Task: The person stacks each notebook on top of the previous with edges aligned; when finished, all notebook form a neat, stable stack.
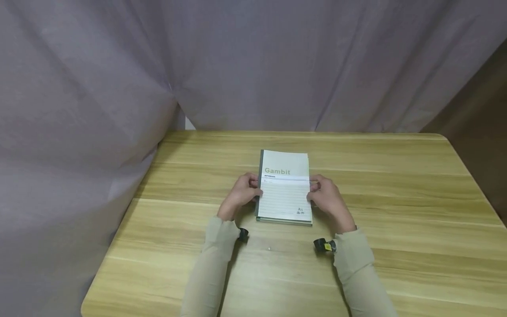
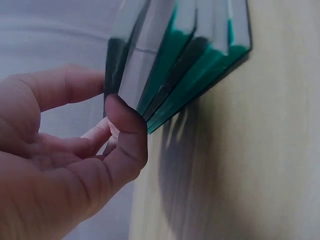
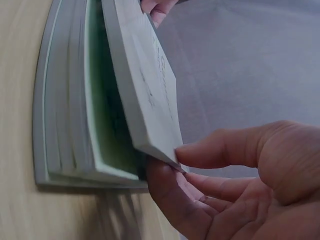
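A notebook point(image 1: 284, 193) with a white lined cover, the word "Gambit" and a dark spine lies on top of a stack in the head view. My left hand point(image 1: 239, 193) pinches its spine side, thumb above and index finger below. At the opposite edge, my right hand point(image 1: 328, 197) pinches the same notebook between thumb and index finger. Under it are several more notebooks point(image 3: 65, 110), with green and dark spines point(image 2: 172, 90) visible in the left wrist view. A gap parts the top notebook from those below in the right wrist view.
The stack is on a wood-grain table point(image 1: 396, 185). Grey-purple curtains point(image 1: 253, 66) hang behind the table and along its left side. Small black wrist cameras point(image 1: 320, 245) sit at both cuffs, above the tabletop.
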Available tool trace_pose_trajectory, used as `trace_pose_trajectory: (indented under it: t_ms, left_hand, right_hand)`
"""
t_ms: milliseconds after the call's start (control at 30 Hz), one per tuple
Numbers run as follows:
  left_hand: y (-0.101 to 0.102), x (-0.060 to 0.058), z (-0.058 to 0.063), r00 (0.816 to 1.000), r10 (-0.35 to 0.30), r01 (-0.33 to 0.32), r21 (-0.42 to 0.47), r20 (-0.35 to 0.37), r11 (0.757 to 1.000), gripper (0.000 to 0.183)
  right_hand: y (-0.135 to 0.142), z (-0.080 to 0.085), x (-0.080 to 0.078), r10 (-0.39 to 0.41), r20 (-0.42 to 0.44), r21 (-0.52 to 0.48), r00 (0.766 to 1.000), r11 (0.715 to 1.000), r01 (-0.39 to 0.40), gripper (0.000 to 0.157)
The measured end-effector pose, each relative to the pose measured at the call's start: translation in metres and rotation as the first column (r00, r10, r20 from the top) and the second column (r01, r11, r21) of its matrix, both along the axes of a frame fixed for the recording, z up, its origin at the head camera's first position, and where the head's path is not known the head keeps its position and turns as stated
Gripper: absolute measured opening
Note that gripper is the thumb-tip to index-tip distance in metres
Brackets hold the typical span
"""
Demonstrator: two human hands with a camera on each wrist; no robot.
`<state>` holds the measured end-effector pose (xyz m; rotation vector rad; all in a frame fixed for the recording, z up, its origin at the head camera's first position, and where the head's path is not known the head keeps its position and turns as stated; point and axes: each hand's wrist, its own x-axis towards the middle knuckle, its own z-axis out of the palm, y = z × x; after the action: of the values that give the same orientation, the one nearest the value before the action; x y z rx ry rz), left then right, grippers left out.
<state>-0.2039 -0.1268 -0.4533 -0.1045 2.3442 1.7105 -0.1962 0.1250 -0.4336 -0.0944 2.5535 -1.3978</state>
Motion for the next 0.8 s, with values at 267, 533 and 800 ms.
trace_pose_trajectory:
  t_ms: [267, 533, 800]
  left_hand:
    - [0.007, 0.007, 0.002, 0.999, -0.014, 0.009, -0.106, -0.052, 0.994, 0.037]
    - [0.013, 0.01, 0.005, 0.994, -0.035, 0.01, -0.241, -0.1, 0.97, 0.033]
    - [0.013, 0.014, 0.005, 0.994, -0.06, 0.031, -0.296, -0.09, 0.955, 0.029]
  right_hand:
    - [0.004, 0.0, 0.001, 0.014, 0.002, 0.078, 1.0, 0.997, -0.014, 0.06]
    - [0.005, 0.0, 0.002, -0.006, 0.011, 0.138, 1.0, 0.99, 0.004, 0.06]
    - [0.003, -0.006, 0.003, 0.01, -0.014, 0.183, 1.0, 0.983, -0.007, 0.055]
